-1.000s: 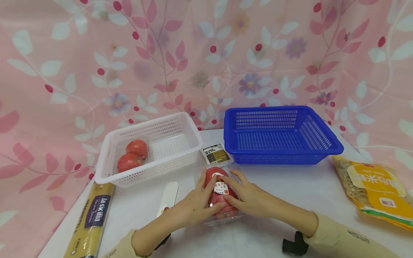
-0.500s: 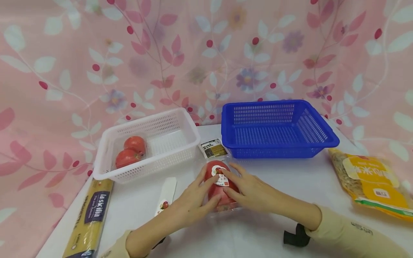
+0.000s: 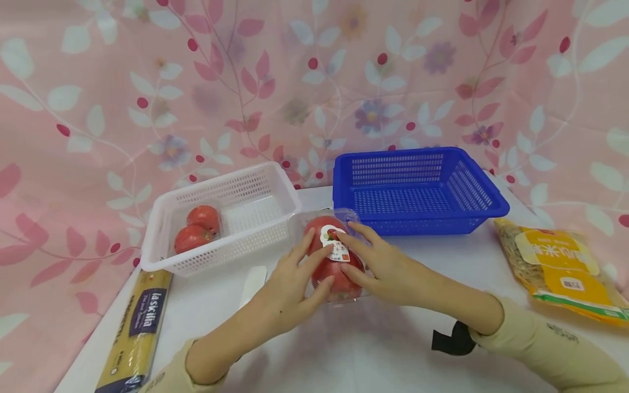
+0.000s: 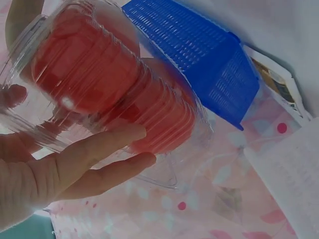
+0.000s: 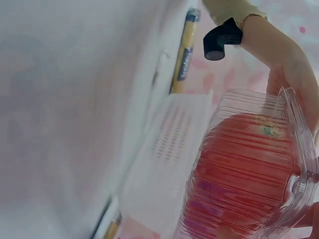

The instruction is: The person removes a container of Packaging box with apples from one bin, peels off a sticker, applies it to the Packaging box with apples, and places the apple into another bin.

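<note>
A clear plastic box of tomatoes (image 3: 339,278), with a white label on its lid, is held up between both hands. My left hand (image 3: 290,284) grips its left side, fingers spread over the lid's edge. From the right, my right hand (image 3: 393,270) holds the opposite side, fingertips close to the label. In the left wrist view, the ribbed underside of the box (image 4: 167,119) shows the red tomatoes, with two left fingers (image 4: 107,142) against it. The right wrist view shows the ribbed box (image 5: 239,174) raised above the table surface.
Two tomatoes in clear packaging (image 3: 199,229) lie in a white basket (image 3: 265,243) at left. A blue basket (image 3: 417,225) stands behind the right hand. Spaghetti (image 3: 140,327) lies far left, a yellow grain bag (image 3: 562,273) far right. A black-and-gold packet (image 4: 274,77) is mostly hidden in the head view.
Both hands have raised the box of tomatoes and moved it forward, toward the baskets. It now covers most of the small packet behind it. The head view has shifted slightly.
</note>
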### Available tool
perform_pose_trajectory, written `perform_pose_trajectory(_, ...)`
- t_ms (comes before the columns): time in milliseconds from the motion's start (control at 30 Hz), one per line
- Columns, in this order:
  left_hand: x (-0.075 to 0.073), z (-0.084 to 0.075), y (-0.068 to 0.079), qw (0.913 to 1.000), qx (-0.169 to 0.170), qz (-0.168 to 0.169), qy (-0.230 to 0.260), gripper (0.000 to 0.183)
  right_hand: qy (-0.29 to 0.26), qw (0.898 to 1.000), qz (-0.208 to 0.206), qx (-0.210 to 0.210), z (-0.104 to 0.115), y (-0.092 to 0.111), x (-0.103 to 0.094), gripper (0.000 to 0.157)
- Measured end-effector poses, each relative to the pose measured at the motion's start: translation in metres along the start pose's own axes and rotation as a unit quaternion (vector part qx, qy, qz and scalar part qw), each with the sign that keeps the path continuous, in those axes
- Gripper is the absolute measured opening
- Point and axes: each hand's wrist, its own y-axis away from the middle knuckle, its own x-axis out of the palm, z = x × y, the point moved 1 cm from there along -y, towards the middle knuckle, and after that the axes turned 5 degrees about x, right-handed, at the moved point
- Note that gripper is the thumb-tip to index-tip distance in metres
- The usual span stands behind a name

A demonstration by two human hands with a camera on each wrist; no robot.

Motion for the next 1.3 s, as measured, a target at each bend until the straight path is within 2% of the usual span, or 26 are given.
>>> perform_pose_trajectory(167,-0.006,-0.007,-0.027,0.9979,0.047,-0.038,-0.023,0.045,0.016,0.998,-0.057,-0.013,-0.003,0.000,-0.020,0.058)
perform_pose_trajectory(333,-0.008,-0.010,-0.054,0.9952,0.079,-0.049,-0.030,0.044,0.026,0.996,-0.085,0.000,-0.012,0.000,-0.038,0.056)
perform_pose_trajectory(433,-0.003,-0.009,-0.070,0.9938,0.092,-0.056,-0.027,0.042,0.021,0.996,-0.088,0.017,-0.019,-0.001,-0.047,0.055)
perform_pose_trajectory(667,0.017,-0.007,-0.118,0.9861,0.130,-0.100,-0.028,0.039,0.011,0.993,-0.107,0.047,-0.045,-0.012,-0.072,0.056)
perform_pose_trajectory(800,0.030,-0.008,-0.148,0.9867,0.119,-0.110,-0.016,0.040,0.014,0.990,-0.115,0.076,-0.061,-0.023,-0.086,0.057)
perform_pose_trajectory(1033,0.056,-0.005,-0.191,0.9944,0.071,-0.074,0.026,0.040,0.016,0.985,-0.134,0.106,-0.094,-0.034,-0.099,0.058)
perform_pose_trajectory(1300,0.095,-0.002,-0.224,0.9933,0.066,-0.082,0.049,0.040,0.017,0.977,-0.169,0.128,-0.129,-0.041,-0.101,0.054)
